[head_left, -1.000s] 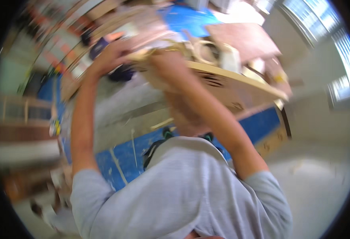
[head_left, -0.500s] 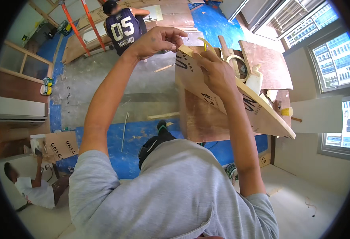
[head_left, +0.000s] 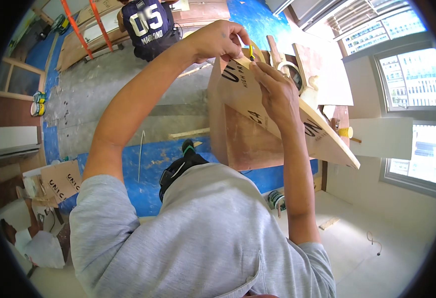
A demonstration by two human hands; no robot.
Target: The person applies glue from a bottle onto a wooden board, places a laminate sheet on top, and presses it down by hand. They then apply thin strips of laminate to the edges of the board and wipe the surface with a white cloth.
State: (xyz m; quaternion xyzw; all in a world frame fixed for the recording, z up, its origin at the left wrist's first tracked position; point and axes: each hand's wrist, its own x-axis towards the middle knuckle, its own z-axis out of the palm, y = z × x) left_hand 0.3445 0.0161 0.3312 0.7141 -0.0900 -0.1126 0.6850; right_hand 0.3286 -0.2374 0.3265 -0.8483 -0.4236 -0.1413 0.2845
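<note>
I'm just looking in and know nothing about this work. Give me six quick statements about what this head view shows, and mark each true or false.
1. The left hand is at one end of the pale board. True.
2. The right hand is well clear of that board. False: it is on the board's long edge.
3. A small yellow-and-black item shows between the two hands. True.
4. The person's grey shirt has sleeves down to the wrists. False: they are short, and the forearms are bare.
5. Blue covering lies on part of the floor. True.
6. The slanting poles at upper left are green. False: they are orange.
</note>
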